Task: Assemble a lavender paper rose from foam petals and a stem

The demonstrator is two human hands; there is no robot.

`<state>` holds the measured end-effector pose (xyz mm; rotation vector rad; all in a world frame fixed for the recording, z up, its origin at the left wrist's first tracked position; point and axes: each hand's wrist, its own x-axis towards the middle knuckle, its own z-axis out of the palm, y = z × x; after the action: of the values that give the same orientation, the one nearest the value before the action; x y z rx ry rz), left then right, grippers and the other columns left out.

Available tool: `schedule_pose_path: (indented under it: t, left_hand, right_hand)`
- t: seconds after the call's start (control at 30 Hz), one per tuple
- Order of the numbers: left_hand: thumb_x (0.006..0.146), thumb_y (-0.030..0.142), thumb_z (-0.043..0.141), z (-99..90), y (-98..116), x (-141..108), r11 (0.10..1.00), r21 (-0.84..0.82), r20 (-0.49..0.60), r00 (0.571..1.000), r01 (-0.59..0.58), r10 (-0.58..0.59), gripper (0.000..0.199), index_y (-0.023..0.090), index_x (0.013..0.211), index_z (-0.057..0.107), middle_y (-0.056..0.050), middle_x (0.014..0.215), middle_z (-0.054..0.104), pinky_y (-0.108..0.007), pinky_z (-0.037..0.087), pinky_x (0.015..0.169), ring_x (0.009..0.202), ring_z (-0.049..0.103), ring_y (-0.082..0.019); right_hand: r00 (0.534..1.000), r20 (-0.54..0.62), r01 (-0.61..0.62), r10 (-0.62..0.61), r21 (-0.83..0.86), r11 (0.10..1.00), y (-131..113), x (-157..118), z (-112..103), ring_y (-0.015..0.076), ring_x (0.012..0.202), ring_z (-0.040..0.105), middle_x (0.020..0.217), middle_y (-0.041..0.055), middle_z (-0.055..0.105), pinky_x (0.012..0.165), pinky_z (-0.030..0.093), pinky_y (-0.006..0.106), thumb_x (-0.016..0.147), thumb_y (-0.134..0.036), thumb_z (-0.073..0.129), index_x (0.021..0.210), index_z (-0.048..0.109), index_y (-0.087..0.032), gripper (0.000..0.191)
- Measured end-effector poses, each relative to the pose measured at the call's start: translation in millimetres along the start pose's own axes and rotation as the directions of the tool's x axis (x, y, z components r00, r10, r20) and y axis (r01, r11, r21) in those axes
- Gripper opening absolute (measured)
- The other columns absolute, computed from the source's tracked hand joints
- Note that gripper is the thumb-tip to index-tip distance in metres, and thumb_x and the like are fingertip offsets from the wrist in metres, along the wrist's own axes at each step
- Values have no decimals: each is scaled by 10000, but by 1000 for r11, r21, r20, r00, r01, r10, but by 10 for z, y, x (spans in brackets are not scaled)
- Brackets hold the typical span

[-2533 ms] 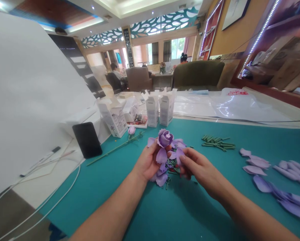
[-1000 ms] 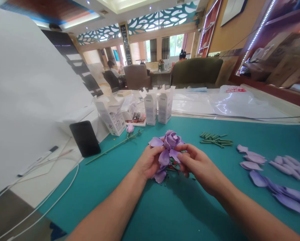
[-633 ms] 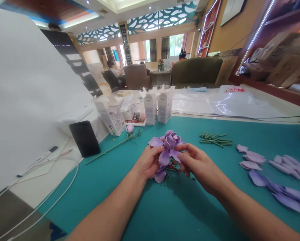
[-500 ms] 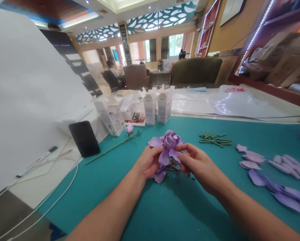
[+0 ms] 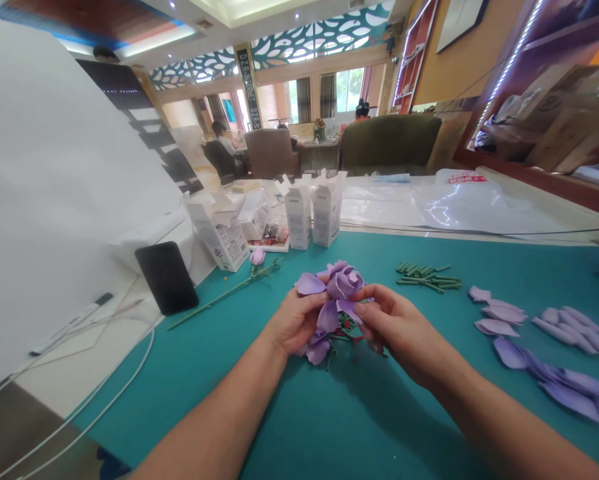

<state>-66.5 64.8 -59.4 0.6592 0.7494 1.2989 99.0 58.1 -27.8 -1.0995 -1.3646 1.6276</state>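
A purple artificial flower (image 5: 343,283) with layered petals is held up over the teal mat (image 5: 219,373). My left hand (image 5: 299,320) is closed around its left side, thumb pressed on the petals. With thumb and index finger, my right hand (image 5: 384,317) pinches a lower right petal (image 5: 348,309) of the same flower. Below the hands lie more purple petals (image 5: 318,350) and small green and red pieces (image 5: 347,328), partly hidden by the fingers and the flower.
Green stem pieces (image 5: 428,279) and groups of pale petals (image 5: 502,311) and darker purple petals (image 5: 554,380) lie to the right. A pink bud on a stem (image 5: 224,293), a black tablet (image 5: 166,278) and white boxes (image 5: 299,217) are left and behind. A white cable (image 5: 124,390) crosses the left edge.
The flower has turned slightly in my hands, its centre tipping a little to the right. Both hands keep their hold, and the view has shifted very slightly.
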Motion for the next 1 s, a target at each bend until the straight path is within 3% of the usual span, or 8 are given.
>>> schedule_pose_path:
  t: [0.27,0.63,0.83,1.0]
  left_hand:
    - [563,174,856,25,-19,-17,1000,-3,-13,1000,-3,3,319,137,816,666,-15,786,667,-228,461,657,685,601,-113]
    - [548,182,864,41,-46,-32,1000,-2,-23,1000,6,-6,383,145,873,665,-20,814,661,-239,460,662,694,602,-126]
    - [555,186,863,53,-37,-35,1000,6,-32,999,9,-9,376,149,870,662,-16,807,667,-232,457,645,678,603,-123]
    - [545,211,871,76,10,-51,1000,-4,31,999,-12,12,338,145,807,667,-22,790,672,-225,446,628,667,593,-125]
  right_hand:
    - [999,31,10,-13,74,997,-29,-24,-2,66,396,380,434,-98,469,405,274,201,671,-473,720,734,414,-225,399]
    - [999,33,2,-8,153,988,-51,-29,-1,57,376,347,406,-113,444,394,238,193,639,-462,754,680,328,-237,484]
    - [999,38,-11,5,162,987,-64,-37,-10,54,382,350,430,-110,436,407,227,197,632,-492,761,683,345,-231,494]
    - [997,71,14,-27,180,984,-81,-52,-28,68,444,410,519,-88,487,462,291,214,670,-518,736,726,388,-224,459]
